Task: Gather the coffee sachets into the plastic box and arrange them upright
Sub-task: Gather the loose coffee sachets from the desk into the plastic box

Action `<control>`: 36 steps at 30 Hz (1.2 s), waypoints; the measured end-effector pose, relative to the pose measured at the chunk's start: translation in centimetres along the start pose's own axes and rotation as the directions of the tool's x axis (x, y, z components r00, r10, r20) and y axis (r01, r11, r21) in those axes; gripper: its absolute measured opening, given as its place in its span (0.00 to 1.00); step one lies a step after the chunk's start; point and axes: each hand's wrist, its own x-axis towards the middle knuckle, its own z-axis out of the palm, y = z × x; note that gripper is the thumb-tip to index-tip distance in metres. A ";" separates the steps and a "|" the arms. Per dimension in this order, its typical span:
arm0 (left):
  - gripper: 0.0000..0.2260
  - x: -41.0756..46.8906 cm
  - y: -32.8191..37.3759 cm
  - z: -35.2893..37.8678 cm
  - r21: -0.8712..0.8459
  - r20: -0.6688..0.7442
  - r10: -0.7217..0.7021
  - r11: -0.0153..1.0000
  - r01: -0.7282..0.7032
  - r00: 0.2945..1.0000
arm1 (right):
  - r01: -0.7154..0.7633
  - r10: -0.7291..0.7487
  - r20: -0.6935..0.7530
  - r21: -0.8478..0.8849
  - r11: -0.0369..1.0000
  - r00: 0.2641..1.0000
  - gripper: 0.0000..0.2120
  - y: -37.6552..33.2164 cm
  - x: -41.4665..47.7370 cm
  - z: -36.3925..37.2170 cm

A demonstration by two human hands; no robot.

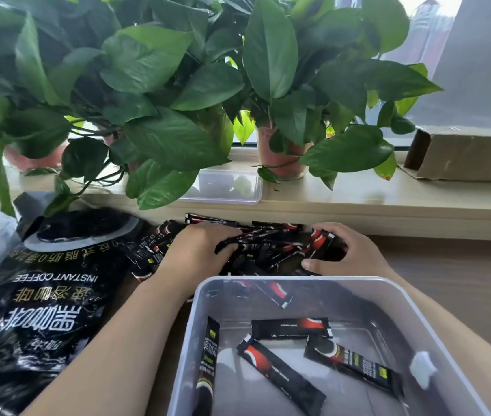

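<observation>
Both left hand [197, 250] and right hand [350, 253] curl fingers [313, 263] around coffee sachets [271, 247] beyond the plastic box [298, 279]

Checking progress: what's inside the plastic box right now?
Four coffee sachets lie loose in the plastic box, none upright. Another shows at the far wall, inside or behind unclear. Near end out of frame.

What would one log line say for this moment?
step: gathering | left hand: grips sachet pile | right hand: grips pile's other side | plastic box: few loose sachets inside, not yet arranged
</observation>
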 end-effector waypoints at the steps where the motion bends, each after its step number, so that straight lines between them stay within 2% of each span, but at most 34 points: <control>1: 0.12 0.0 0.2 -0.2 -0.009 -0.014 -0.001 1.000 0.000 1.000 | -0.003 0.004 -0.028 0.047 0.999 1.000 0.30 0.0 0.0 -0.1; 6: 0.10 0.4 1.2 -0.8 -0.120 -0.101 -0.058 0.992 0.046 0.993 | 0.001 0.044 -0.167 0.259 0.966 0.985 0.27 0.0 -0.1 -0.2; 9: 0.10 0.3 2.2 -1.5 -0.197 -0.127 -0.168 0.970 0.141 0.978 | 0.019 0.123 -0.259 0.485 0.874 0.958 0.22 0.0 0.0 -0.2; 11: 0.09 0.3 2.8 -2.1 -0.273 -0.092 -0.256 0.936 0.222 0.962 | 0.021 0.173 -0.256 0.611 0.792 0.951 0.19 0.3 0.2 -0.2; 14: 0.11 0.3 3.9 -3.5 -0.452 -0.057 -0.325 0.851 0.266 0.944 | -0.014 0.244 -0.209 0.733 0.680 0.947 0.19 0.9 0.5 -0.3; 18: 0.12 0.5 4.6 -5.7 -0.656 -0.149 -0.398 0.725 0.211 0.905 | -0.067 0.281 -0.136 0.790 0.609 0.950 0.18 0.5 0.5 -0.4; 20: 0.10 0.3 4.9 -6.9 -0.776 -0.127 -0.382 0.613 0.148 0.915 | -0.084 0.289 -0.118 0.795 0.601 0.950 0.18 0.4 0.4 -0.4; 22: 0.14 -0.3 5.7 -8.1 -0.851 -0.020 -0.280 0.508 0.130 0.960 | -0.088 0.266 -0.088 0.806 0.585 0.960 0.21 0.2 0.2 -0.6; 23: 0.16 -0.7 6.2 -8.5 -0.849 0.060 -0.194 0.506 0.153 0.979 | -0.096 0.251 -0.064 0.812 0.576 0.966 0.25 0.0 0.1 -0.8; 24: 0.19 -1.1 6.7 -8.7 -0.816 0.149 -0.097 0.550 0.178 0.984 | -0.105 0.236 -0.050 0.795 0.598 0.970 0.27 -0.2 -0.1 -1.0; 26: 0.20 -1.5 7.6 -8.7 -0.732 0.300 0.039 0.650 0.204 0.953 | -0.114 0.250 -0.066 0.761 0.639 0.966 0.20 -0.4 -0.1 -1.1; 27: 0.18 -1.5 7.8 -8.4 -0.719 0.323 0.042 0.661 0.216 0.946 | -0.118 0.268 -0.070 0.772 0.624 0.961 0.18 -0.4 0.0 -1.0; 28: 0.15 -1.5 7.8 -8.0 -0.719 0.310 0.002 0.655 0.233 0.951 | -0.119 0.279 -0.069 0.789 0.602 0.958 0.17 -0.2 0.0 -0.9; 31: 0.03 -0.8 6.8 -6.5 -0.680 0.157 -0.285 0.663 0.313 0.945 | -0.108 0.291 -0.070 0.825 0.555 0.954 0.17 0.0 -0.1 -0.9; 34: 0.08 -0.3 4.6 -5.1 -0.507 0.006 -0.452 0.768 0.392 0.892 | -0.090 0.267 -0.060 0.851 0.517 0.962 0.15 -0.5 -0.3 -1.8; 36: 0.07 -0.4 3.4 -4.4 -0.291 -0.038 -0.474 0.848 0.444 0.880 | -0.080 0.229 -0.044 0.861 0.502 0.973 0.14 -1.1 -0.4 -2.7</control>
